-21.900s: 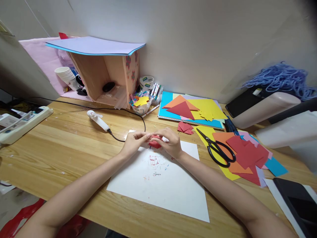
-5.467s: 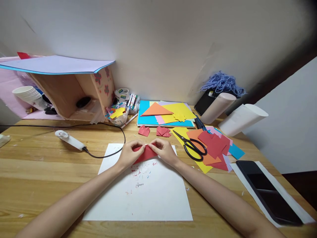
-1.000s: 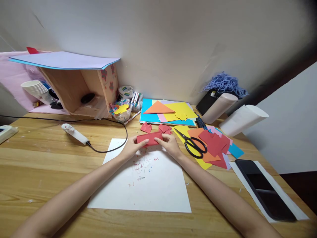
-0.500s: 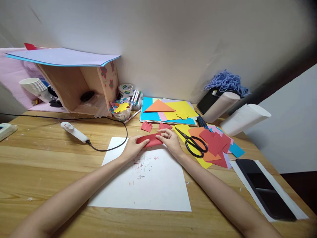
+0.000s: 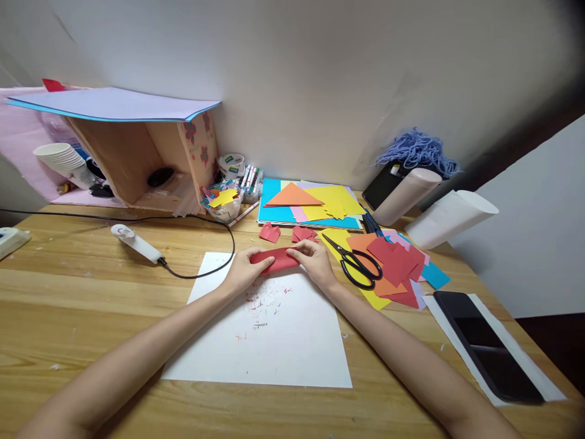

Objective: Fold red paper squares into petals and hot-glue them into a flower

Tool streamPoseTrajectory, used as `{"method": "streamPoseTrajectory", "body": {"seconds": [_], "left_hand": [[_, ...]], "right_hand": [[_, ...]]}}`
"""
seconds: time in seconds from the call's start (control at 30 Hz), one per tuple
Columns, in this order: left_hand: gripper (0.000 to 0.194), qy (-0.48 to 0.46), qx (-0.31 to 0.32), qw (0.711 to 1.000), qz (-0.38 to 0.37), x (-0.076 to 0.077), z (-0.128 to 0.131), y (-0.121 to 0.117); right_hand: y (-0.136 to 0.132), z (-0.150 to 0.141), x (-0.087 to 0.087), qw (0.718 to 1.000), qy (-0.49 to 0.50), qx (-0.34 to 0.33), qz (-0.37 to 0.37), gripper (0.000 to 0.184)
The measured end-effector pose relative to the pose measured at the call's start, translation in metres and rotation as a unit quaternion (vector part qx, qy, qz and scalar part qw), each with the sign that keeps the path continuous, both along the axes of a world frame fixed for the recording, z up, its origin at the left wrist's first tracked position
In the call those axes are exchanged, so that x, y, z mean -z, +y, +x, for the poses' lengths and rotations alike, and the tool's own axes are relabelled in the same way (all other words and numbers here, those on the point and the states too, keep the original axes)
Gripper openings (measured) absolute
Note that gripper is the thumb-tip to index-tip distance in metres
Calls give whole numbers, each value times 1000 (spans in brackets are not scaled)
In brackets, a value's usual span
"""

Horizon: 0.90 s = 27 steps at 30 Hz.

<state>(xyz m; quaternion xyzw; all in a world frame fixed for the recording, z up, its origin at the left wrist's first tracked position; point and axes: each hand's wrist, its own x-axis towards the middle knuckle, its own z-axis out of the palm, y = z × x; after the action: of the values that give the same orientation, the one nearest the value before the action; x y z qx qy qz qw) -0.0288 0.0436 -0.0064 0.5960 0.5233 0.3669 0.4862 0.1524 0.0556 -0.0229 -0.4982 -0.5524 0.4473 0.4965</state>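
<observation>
A folded strip of red paper point(image 5: 280, 260) is held up between both hands, over the far part of a stained white sheet point(image 5: 292, 353). My left hand point(image 5: 244, 269) pinches its left end, thumb in front and fingers behind. At the right end my right hand point(image 5: 315, 261) grips it the same way, the forefinger bent along the top. Just beyond lie two small folded red paper pieces, one on the left point(image 5: 269, 232) and one on the right point(image 5: 303, 234). To the right of my right hand, black-handled scissors point(image 5: 359, 265) rest on coloured paper.
Loose coloured paper pieces point(image 5: 397, 262) and a phone point(image 5: 487, 347) lie on the right. Behind are a stack of coloured sheets point(image 5: 274, 213), a tub of scraps point(image 5: 226, 210) and markers point(image 5: 250, 178). A corded white glue gun point(image 5: 137, 244) and an open box point(image 5: 196, 152) stand left.
Compared with 21.9 s ago, a second folded red piece lies behind the sheet, and the red triangle is gone from the stack. In the last second, my right fingers shifted along the strip's top edge.
</observation>
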Motion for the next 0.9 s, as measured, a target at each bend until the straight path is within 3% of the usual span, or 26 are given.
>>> {"method": "streamPoseTrajectory", "body": {"seconds": [0.57, 0.8, 0.9], "left_hand": [[26, 40, -8, 997, 60, 4, 2, -2], [20, 105, 59, 984, 131, 1, 1, -7], [19, 116, 50, 980, 151, 1, 1, -9]], "right_hand": [[-1, -1, 0, 1000, -15, -23, 4, 22], [-4, 0, -3, 999, -16, -41, 28, 19], [-5, -1, -7, 999, 12, -39, 1, 19]]}}
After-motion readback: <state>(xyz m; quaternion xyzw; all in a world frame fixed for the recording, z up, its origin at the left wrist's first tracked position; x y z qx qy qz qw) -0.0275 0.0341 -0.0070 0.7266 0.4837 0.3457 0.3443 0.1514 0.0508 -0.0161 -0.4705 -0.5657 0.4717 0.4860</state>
